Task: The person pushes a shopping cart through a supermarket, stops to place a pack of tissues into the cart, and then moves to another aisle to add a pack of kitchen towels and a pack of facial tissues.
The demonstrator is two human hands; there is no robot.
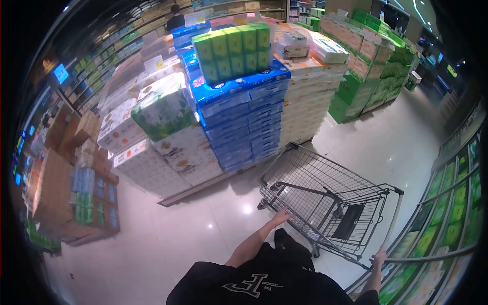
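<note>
An empty wire shopping cart (305, 173) stands on the pale shiny floor in front of me, its handle bar (395, 213) on the right. My left hand (281, 217) rests on the near side rim of the cart's basket, fingers curled over the wire. My right hand (378, 252) grips the near end of the handle bar. A dark fold-down seat flap (349, 222) hangs inside the basket by the handle. My black shirt with a white print (254, 284) fills the bottom of the view.
A tall pallet stack of blue boxes (244, 117) topped with green packs (234, 48) stands just beyond the cart, with white cartons (310, 101) beside it. Green box stacks (366, 76) are far right, shelving (447, 223) runs along my right. A person (175, 20) stands far back.
</note>
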